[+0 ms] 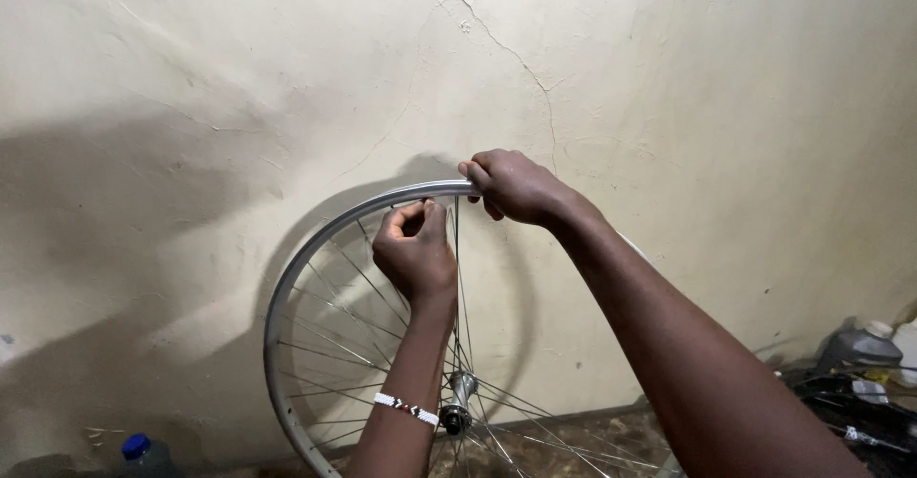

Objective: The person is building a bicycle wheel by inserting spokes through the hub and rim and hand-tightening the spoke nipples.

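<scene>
While we look down past our arms, we see a bicycle wheel (330, 344) standing upright against a cracked, cream-coloured wall (239, 67), its silver rim (287, 277) arching up at the middle of the view and its hub (457, 403) low down near the floor (564, 445). Our right hand (516, 187) is curled over the top of the rim, fingers wrapped down around the metal and gripping it firmly. Our left hand (416, 247) sits just beneath the rim, right beside the other hand, with its fingertips pinched together on something small where a spoke (457, 287) meets the rim; we cannot tell whether it is the spoke's end or a small tool. A beaded white bracelet (406, 408) circles our left wrist. Thin spokes fan out from the hub to the rim on both sides of our left forearm. At the lower left corner stands a bottle with a blue cap (137, 446). At the far right, well apart from the wheel, we see a grey jug (860, 346) with a pale cap among dark clutter.
</scene>
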